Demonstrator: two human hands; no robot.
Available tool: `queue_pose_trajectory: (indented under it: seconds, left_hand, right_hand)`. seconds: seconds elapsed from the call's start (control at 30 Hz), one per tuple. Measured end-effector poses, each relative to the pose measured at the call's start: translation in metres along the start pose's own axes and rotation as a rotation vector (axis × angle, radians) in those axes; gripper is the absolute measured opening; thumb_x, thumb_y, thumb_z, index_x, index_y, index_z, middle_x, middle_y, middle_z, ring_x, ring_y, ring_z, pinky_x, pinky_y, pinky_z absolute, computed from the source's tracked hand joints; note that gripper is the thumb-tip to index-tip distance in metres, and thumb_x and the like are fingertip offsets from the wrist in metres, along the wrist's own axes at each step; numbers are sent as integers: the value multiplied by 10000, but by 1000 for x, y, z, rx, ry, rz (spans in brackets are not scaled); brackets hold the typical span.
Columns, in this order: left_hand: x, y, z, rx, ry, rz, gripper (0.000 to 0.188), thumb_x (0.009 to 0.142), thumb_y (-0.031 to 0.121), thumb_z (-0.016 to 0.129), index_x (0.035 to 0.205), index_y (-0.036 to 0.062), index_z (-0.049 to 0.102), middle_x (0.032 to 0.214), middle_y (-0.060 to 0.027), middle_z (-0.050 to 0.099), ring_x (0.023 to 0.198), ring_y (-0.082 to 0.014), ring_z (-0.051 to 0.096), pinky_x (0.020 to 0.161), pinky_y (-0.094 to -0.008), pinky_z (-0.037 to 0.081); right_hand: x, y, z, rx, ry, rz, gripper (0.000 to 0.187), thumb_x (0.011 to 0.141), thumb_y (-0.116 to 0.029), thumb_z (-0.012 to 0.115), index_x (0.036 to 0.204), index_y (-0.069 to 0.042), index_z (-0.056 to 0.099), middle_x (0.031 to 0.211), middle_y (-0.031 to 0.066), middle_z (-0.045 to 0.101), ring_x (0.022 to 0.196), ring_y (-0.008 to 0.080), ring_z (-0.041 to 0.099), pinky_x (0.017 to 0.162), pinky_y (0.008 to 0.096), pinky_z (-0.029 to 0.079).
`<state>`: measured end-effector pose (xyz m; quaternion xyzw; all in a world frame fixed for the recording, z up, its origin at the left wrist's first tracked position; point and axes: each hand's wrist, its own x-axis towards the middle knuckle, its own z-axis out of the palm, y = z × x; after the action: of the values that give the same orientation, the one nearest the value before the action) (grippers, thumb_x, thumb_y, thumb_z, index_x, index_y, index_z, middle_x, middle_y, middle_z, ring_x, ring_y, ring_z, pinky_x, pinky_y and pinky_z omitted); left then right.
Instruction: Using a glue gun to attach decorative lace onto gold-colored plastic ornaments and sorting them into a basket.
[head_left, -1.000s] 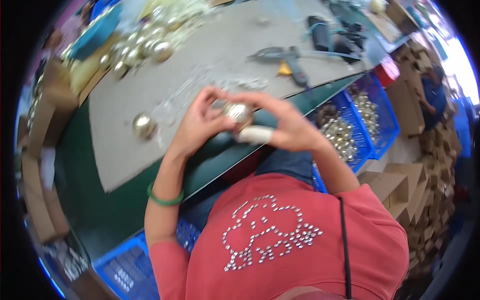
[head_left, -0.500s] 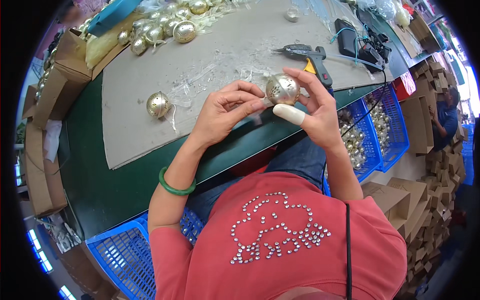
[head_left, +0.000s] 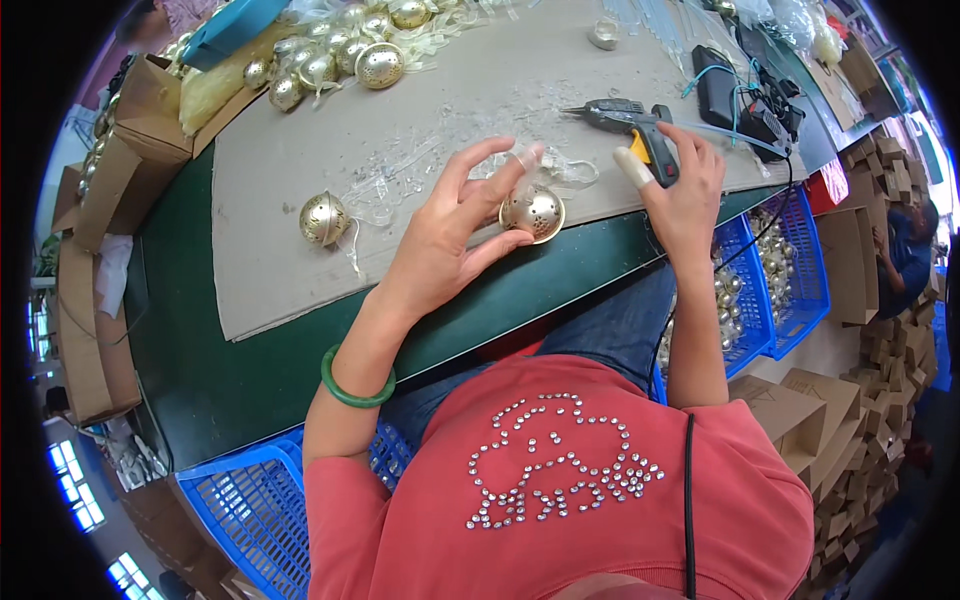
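A gold perforated half ball (head_left: 535, 212) with a flared rim rests at the board's front edge. My left hand (head_left: 435, 235) holds it, thumb low on its side and fingers arched over the top. Something clear shows at the left fingertips, too small to make out. My right hand (head_left: 685, 195), with a pale cover on its thumb, is at the glue gun (head_left: 625, 120), black with a yellow trigger. Its fingers reach over the handle while the thumb stays apart near the trigger. Left of my hands lies a whole gold ball (head_left: 324, 218) with a ribbon.
Gold balls (head_left: 380, 66) with pale ribbons are heaped at the far left of the cardboard sheet (head_left: 270, 260). Clear glue scraps and a small cup (head_left: 604, 34) lie on it. A black power box (head_left: 715, 85) with cables stands at right. Blue baskets (head_left: 745, 290) of balls sit below.
My right hand has let go of the gold ball and moved right and up to the glue gun. The gold half is now lower, in my left hand, whose fingers have spread around it.
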<state>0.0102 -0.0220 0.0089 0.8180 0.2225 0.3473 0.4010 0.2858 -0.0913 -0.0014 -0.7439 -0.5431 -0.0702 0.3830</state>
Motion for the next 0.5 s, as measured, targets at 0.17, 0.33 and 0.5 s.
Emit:
queue_pose_trajectory:
  seconds: [0.17,0.33,0.5]
  left_hand:
    - [-3,-15,-1,-70,-26,-58,974,844,-3,848,1662,155,344,1513,-115,516,1250,-252,647,1057,-415,580]
    - [-6,-14,5,-309,66,-90,909,879,40,828,1652,189,374,1499,-137,543,1284,-253,614,1059,-414,585]
    - [-7,-13,6,-476,19,-91,958,856,-58,799,1662,145,323,1604,-147,421,1397,-273,532,1122,-443,543]
  right_hand:
    - [-2,0,21,-186,98,-77,555,871,-375,842,1304,-71,676,1293,161,648,1199,355,569,1026,437,453]
    - [-19,-44,-2,442,-310,-180,495,886,-218,819,1345,-86,687,1381,123,652,1203,269,614,983,379,483]
    - [-30,-66,4,1034,-735,177,559,957,-131,765,1473,-16,581,1441,112,623,1293,203,609,1096,356,484]
